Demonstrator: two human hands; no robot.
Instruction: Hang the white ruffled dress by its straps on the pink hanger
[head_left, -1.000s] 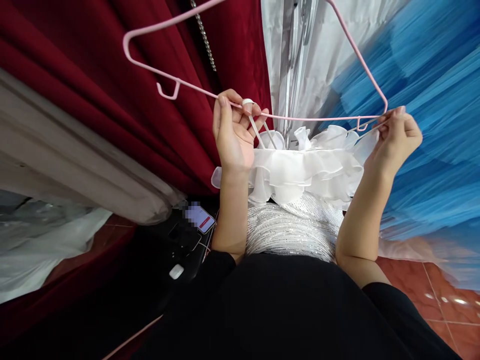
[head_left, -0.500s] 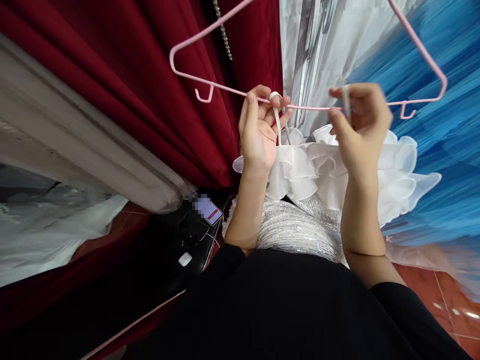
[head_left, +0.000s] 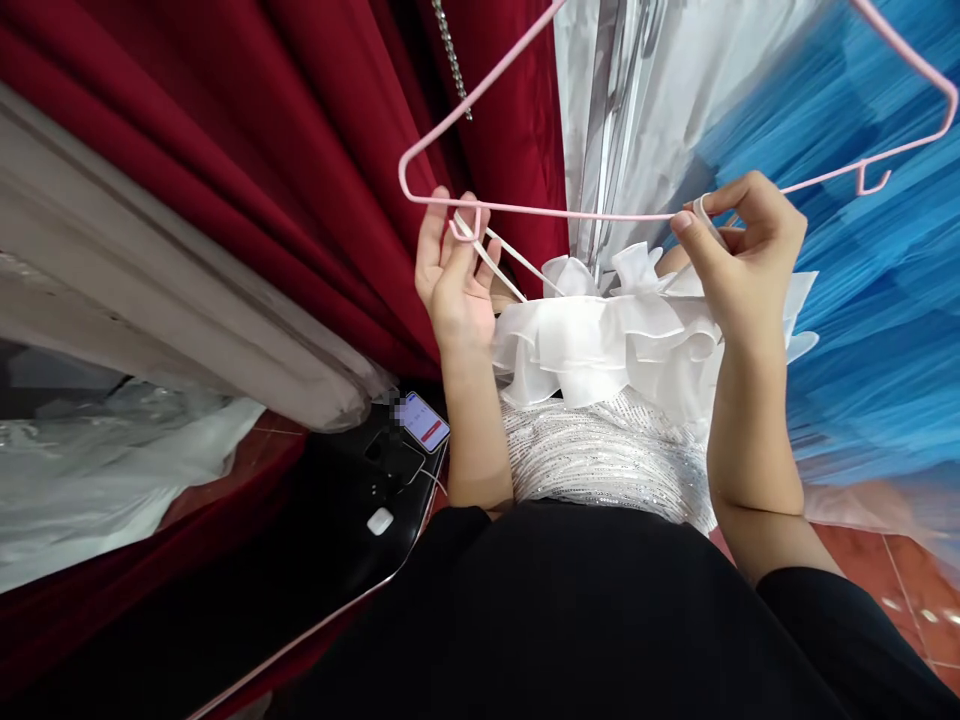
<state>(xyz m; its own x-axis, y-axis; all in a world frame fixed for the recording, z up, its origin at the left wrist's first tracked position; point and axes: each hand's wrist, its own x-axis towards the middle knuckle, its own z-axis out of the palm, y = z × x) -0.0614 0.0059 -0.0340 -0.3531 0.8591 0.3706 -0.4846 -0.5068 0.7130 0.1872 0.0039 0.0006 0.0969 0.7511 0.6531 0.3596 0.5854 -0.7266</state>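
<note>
Pink wire hanger (head_left: 600, 213) hangs out in front of us, a white ruffled dress (head_left: 600, 345) slung under it by thin straps. Our left hand (head_left: 450, 275) pinches a strap at the hanger's left notch — our right hand (head_left: 739, 260) pinches the other on the bar. Light, springy wire; soft, slippery fabric, best held by the straps. Red drapes (head_left: 300, 150) crowd left, blue tulle (head_left: 885, 320) right — little room.

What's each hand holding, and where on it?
Left hand: white dress strap at pink hanger's left notch. Right hand: the other strap, pinched on the bar.
</note>
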